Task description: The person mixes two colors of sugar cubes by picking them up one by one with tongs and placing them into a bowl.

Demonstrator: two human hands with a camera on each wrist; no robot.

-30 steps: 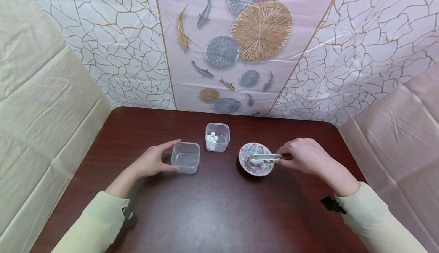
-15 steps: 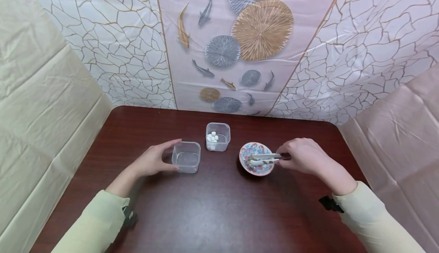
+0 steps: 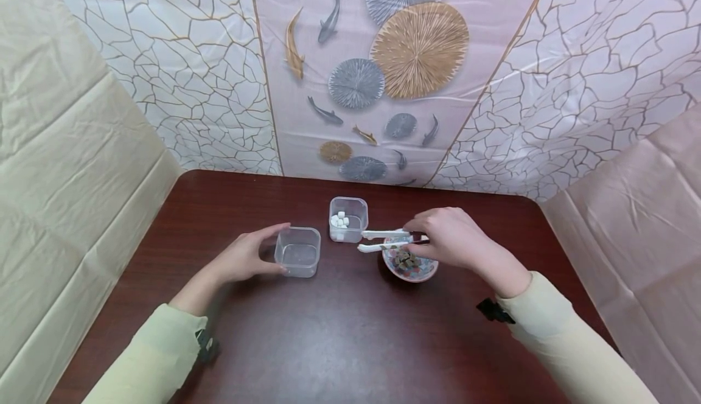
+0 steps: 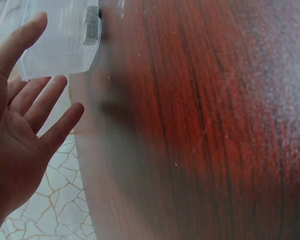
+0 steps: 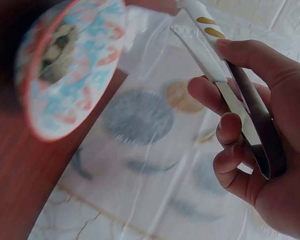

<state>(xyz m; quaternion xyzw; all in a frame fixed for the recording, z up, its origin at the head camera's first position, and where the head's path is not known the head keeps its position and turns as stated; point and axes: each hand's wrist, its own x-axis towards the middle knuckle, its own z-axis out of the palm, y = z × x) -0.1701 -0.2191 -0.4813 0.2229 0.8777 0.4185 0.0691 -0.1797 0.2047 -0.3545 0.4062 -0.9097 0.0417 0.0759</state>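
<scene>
My left hand point(image 3: 244, 258) holds a clear square container point(image 3: 298, 252) by its left side, thumb at the front corner and index finger at the back. In the left wrist view, greyish cubes point(image 4: 91, 26) show at the container's edge. My right hand point(image 3: 451, 233) grips white-tipped tongs point(image 3: 383, 240), fingers and thumb around the metal arms point(image 5: 240, 112). The tongs reach left, their tips past the bowl's rim, apart; I cannot tell whether anything sits between them. Below lies the patterned bowl point(image 3: 424, 268), with brown chunks point(image 3: 406, 261) inside.
Behind and between the left container and the bowl stands a second clear container point(image 3: 357, 209) with several white cubes point(image 3: 339, 219). The dark red table point(image 3: 328, 343) meets a patterned backdrop point(image 3: 219, 106) at its far edge.
My right hand has lifted the tongs out of the bowl and moved them left and toward the back, uncovering the brown chunks. The left hand and both containers stay in place.
</scene>
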